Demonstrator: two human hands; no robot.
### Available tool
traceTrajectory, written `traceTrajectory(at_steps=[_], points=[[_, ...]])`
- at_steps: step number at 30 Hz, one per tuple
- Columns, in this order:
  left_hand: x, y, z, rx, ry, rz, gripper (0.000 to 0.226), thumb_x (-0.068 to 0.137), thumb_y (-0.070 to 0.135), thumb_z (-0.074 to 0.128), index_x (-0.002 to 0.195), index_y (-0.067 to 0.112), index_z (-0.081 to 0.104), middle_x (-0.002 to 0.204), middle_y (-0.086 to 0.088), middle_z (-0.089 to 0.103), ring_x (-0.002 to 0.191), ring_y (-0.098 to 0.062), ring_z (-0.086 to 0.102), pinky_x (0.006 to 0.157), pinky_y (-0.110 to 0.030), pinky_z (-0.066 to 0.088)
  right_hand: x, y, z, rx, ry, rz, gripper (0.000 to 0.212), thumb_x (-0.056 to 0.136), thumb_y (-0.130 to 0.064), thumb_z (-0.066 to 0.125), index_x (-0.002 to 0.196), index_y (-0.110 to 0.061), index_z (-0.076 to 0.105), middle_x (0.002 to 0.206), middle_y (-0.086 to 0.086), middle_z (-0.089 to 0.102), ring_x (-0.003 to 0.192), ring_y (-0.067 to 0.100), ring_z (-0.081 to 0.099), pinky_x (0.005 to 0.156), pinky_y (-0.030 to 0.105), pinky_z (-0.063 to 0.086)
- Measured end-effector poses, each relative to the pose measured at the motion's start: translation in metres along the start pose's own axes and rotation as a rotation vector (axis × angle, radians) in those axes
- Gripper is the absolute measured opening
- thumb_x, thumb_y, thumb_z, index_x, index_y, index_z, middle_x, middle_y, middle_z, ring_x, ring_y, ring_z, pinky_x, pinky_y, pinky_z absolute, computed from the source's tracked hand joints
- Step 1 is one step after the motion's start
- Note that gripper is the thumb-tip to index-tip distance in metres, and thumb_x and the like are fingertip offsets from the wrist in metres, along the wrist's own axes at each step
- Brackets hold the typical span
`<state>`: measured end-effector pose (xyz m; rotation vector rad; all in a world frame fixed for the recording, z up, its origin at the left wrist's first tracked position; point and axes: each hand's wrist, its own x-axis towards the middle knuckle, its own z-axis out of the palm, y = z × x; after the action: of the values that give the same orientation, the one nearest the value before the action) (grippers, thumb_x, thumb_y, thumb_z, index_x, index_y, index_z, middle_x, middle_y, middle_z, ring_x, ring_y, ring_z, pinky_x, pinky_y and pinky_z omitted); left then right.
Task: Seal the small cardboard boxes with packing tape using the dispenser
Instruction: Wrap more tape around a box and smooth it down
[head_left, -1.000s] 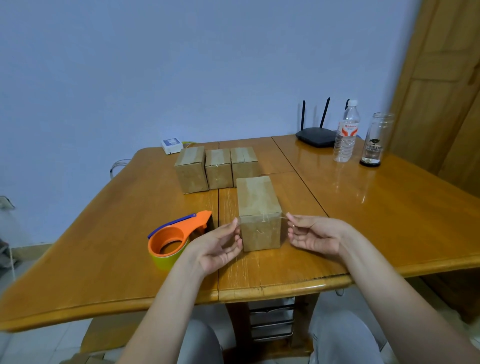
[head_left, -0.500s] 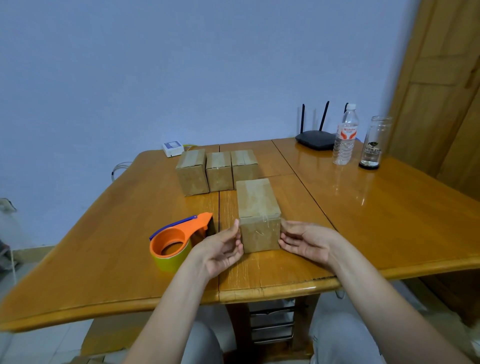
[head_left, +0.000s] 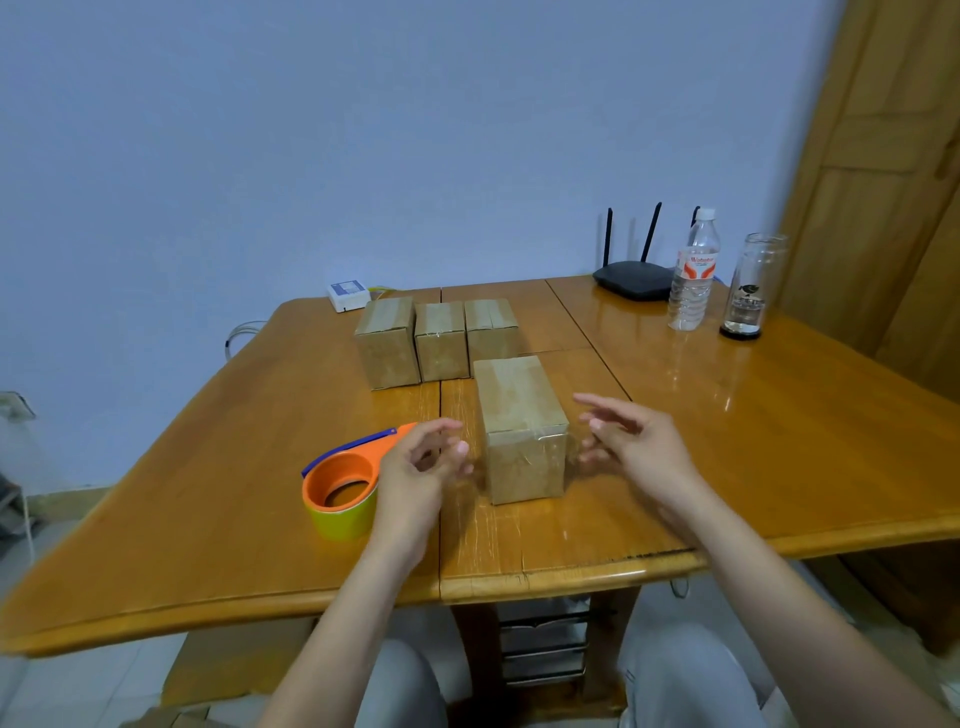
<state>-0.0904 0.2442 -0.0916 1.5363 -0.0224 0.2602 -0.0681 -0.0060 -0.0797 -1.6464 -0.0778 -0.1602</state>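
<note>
I judge the step in hand to be the finish of one box's seal. The near box (head_left: 521, 427) stands upright on the worktop (head_left: 779, 441), close to its front edge, with clear tape showing glossy over its top front edge and down its front face. My left hand (head_left: 422, 462) hovers just beside the box on its left, fingers loosely curled, holding nothing and not touching the cardboard. My right hand (head_left: 631, 447) hovers just beside the box on its right, fingers spread and relaxed, also apart from it. Both hands are slightly blurred, so I cannot tell finer finger detail.

The tape dispenser (head_left: 345, 480), orange with a blue blade arm and a yellow-green roll, lies on the worktop to the left of the near box, partly behind my left hand and untouched. Three more boxes (head_left: 439, 343) stand in a row further back, touching side by side; tape appears to run over their tops, though I cannot confirm every seam.

In my judgement, the next move calls for checking the near box's tape for loose ends, then either setting it with the row or taking up the dispenser if a seam is unsealed.

The worktop is polished orange-brown wood with visible joints between its leaves. At its far right stand a black router (head_left: 634, 278), a plastic water bottle (head_left: 693, 275) and a glass jar (head_left: 750, 291). A small white device (head_left: 348, 295) sits at the far edge. Behind is a plain pale blue wall; at right, a wooden door (head_left: 883, 156).
</note>
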Motion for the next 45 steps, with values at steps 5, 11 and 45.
traceTrajectory(at_steps=[5,11,45], points=[[0.009,0.013,-0.003,0.292,-0.190,0.251,0.027,0.091,0.028,0.070,0.118,0.034,0.072,0.124,0.016,0.066,0.109,-0.001,0.065,0.096,-0.024,0.052,0.008,-0.011,-0.004,-0.132,-0.210,-0.162,0.034,0.093,-0.003,0.065,0.120,-0.021,0.073,0.126,0.001,0.068,0.090,0.014,0.073,0.083,0.021,0.057],[0.015,0.009,-0.005,0.320,-0.203,0.254,0.027,0.085,0.026,0.072,0.111,0.036,0.074,0.123,0.016,0.066,0.111,0.001,0.063,0.100,-0.029,0.052,0.014,-0.002,-0.008,-0.251,-0.286,-0.183,0.038,0.088,-0.014,0.074,0.120,-0.035,0.073,0.139,-0.018,0.059,0.127,-0.005,0.053,0.117,0.038,0.037],[0.021,0.002,0.008,0.230,-0.168,0.256,0.013,0.083,0.022,0.079,0.096,0.019,0.078,0.124,0.015,0.069,0.120,-0.005,0.062,0.106,-0.042,0.050,0.014,0.005,0.006,0.058,-0.207,-0.209,0.034,0.077,0.003,0.080,0.109,-0.002,0.076,0.124,0.005,0.070,0.120,0.006,0.063,0.095,0.016,0.051]])
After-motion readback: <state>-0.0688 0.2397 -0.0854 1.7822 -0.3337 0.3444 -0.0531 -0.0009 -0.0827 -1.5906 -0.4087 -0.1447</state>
